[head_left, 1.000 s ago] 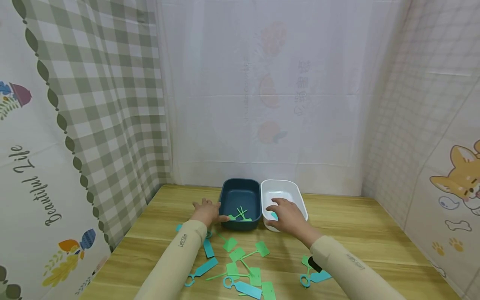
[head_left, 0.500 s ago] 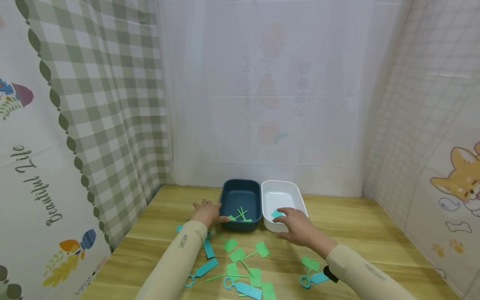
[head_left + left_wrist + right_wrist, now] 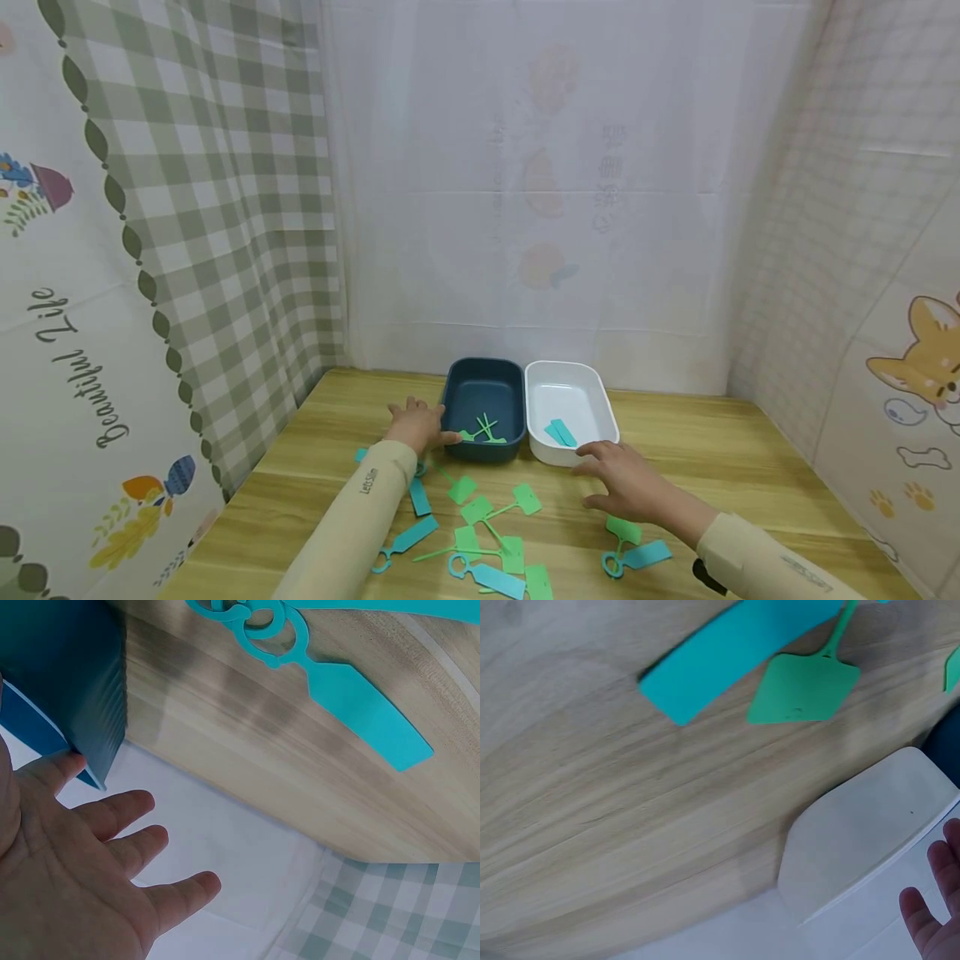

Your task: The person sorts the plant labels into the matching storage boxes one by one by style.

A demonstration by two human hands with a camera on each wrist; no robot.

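Note:
My left hand is at the left edge of the dark blue bin, fingers spread and holding nothing. In the left wrist view a fingertip overlaps the bin's rim. Several green tags lie in that bin. Beside it stands the white bin, with flat blue tags near its front wall. My right hand hovers just in front of the white bin's right front corner, fingers loosely bent around nothing. Below it on the table are a green tag and a ringed blue tag.
Several loose tags lie on the wooden table before the bins, including a green tag and a blue tag. Another blue tag lies near my left hand. Hanging cloths enclose the table's back and sides.
My right hand has drawn back from over the white bin, toward me and to the right. The blue tags in that bin have come into fuller view. My left hand has stayed put.

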